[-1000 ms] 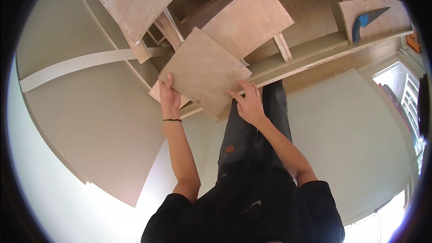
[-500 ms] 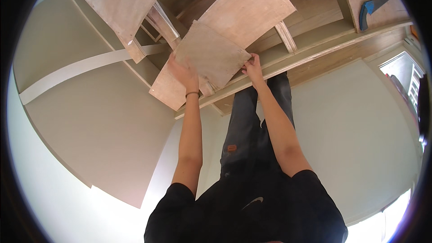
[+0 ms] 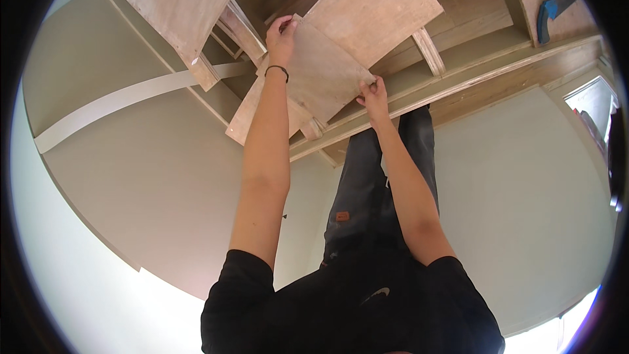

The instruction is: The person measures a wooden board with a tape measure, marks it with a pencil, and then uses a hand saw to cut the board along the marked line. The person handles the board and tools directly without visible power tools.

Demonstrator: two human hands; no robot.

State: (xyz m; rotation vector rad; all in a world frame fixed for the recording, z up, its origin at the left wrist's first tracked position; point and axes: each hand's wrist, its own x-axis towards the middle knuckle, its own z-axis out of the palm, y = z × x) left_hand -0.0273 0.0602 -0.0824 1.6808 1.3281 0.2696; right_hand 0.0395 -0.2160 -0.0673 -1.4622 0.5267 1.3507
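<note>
A thin, squarish plywood piece (image 3: 324, 65) lies tilted over a larger plywood board (image 3: 380, 10), overlapping its near end. My left hand (image 3: 280, 42) is closed on the piece's far left corner, its fingers curled at the edge. At the right corner, my right hand (image 3: 373, 97) pinches the same piece between thumb and fingers. Below my left wrist, another strip of plywood (image 3: 243, 118) shows partly, the rest hidden by my forearm and the piece.
An open wooden frame with a long front rail (image 3: 458, 78) and a crosspiece (image 3: 429, 52) supports the boards. Farther left lies another plywood sheet (image 3: 177, 6). A blue-handled handsaw (image 3: 545, 19) rests on a board at right. A pale curved strip (image 3: 124, 92) crosses the left panel.
My left hand has moved from the piece's left edge up to its far corner and closed there. My right hand keeps its pinch on the right corner. The view has shifted slightly.
</note>
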